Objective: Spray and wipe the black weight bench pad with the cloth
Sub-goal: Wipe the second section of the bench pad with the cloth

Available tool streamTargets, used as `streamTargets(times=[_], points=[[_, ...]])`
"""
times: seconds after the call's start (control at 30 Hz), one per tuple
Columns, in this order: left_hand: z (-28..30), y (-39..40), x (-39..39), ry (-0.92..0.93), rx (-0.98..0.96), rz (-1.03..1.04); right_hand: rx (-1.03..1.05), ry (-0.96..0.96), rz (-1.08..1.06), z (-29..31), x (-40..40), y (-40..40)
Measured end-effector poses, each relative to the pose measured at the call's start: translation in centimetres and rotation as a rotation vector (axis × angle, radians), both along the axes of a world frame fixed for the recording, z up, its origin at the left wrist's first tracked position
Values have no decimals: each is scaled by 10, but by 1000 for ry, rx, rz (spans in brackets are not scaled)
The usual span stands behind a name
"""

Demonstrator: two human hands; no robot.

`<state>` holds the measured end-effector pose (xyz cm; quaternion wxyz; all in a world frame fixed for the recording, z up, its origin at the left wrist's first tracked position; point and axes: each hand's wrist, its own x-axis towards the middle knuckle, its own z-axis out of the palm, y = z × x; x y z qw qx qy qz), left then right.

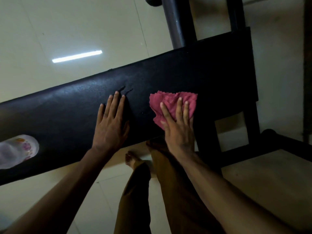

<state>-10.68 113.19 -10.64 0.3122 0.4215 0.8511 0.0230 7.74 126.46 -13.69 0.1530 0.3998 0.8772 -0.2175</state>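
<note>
The black weight bench pad (194,68) runs across the view from lower left to upper right. A crumpled pink cloth (170,102) lies on its right half. My right hand (177,127) presses flat on the cloth, fingers spread over it. My left hand (111,122) rests flat on the bare pad a short way left of the cloth, fingers together and holding nothing. No spray bottle can be clearly made out.
A pale, flower-patterned plastic object (18,149) lies on the pad at the far left. Black bench legs and frame (253,132) stand at the right, a grey upright post (175,22) behind. Pale tiled floor (67,31) surrounds the bench; my legs stand below it.
</note>
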Motion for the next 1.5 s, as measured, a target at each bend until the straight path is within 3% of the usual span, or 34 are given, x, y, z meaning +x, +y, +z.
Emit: streamTargets(times=[0.1,0.2,0.37,0.43,0.63,0.73,0.8,0.93,1.03,1.1,1.2,1.27,1.4,1.5], points=[[-8,-22,1,14,53,-1,96,-1,116,-8,-4,44],[-16,-32,10,21,81,62,153,-11,47,-12,-34,72],[-18,-35,19,-2,159,173,216,-42,-136,-12,-87,53],[-16,-41,20,1,189,212,180,-21,-118,-11,-104,31],[-13,-94,19,-28,143,259,73,44,503,-13,-140,-60],[-11,-129,12,-32,132,215,50,8,625,-11,-142,-38],[-9,-148,4,-38,120,226,97,-31,436,-9,-139,-14],[-9,-178,-11,-40,126,263,158,-46,-248,-12,-164,-1],[-15,-191,-15,-24,132,241,193,-63,-391,-17,-203,-41],[-18,-195,-13,4,104,227,190,-11,-221,-19,-215,-95],[-18,-197,-11,18,75,252,117,54,331,-16,-211,-181],[-18,-200,-13,26,60,255,77,62,543,-17,-204,-190],[-15,-201,-16,13,67,274,57,61,724,-19,-186,-133],[-15,-201,-17,-6,83,284,117,-6,463,-14,-155,-76]])
